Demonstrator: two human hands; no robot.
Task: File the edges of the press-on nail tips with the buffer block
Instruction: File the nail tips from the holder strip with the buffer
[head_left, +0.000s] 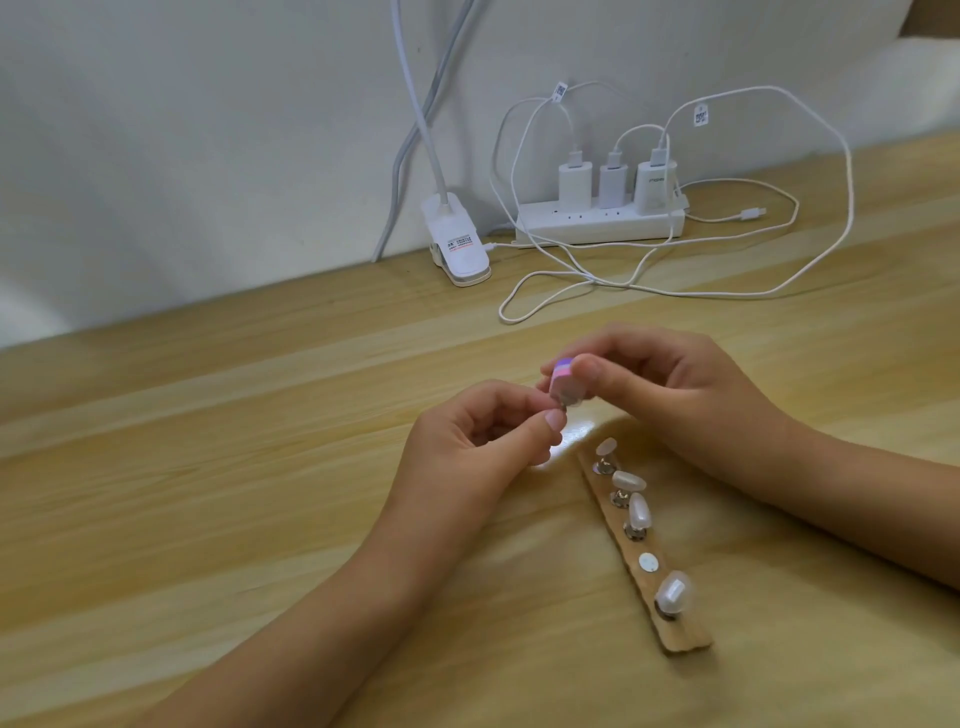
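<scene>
My right hand (660, 387) pinches a small pink, purple and white buffer block (203, 378) between thumb and fingers above the table. My left hand (467, 447) pinches a nail tip on its metal stand (563, 402) right under the block; the tip itself is mostly hidden by my fingers. The block touches the tip. A wooden holder strip (675, 631) lies on the table to the right, under my right wrist. Several pearly white nail tips (638, 509) stand on it on metal pegs, and one bare round magnet spot (648, 562) shows between them.
A white power strip (597, 223) with three chargers stands at the back by the wall, and white cables (675, 291) loop over the wooden table (234, 493) in front of it. A white clip lamp base (457, 244) lies left of the strip.
</scene>
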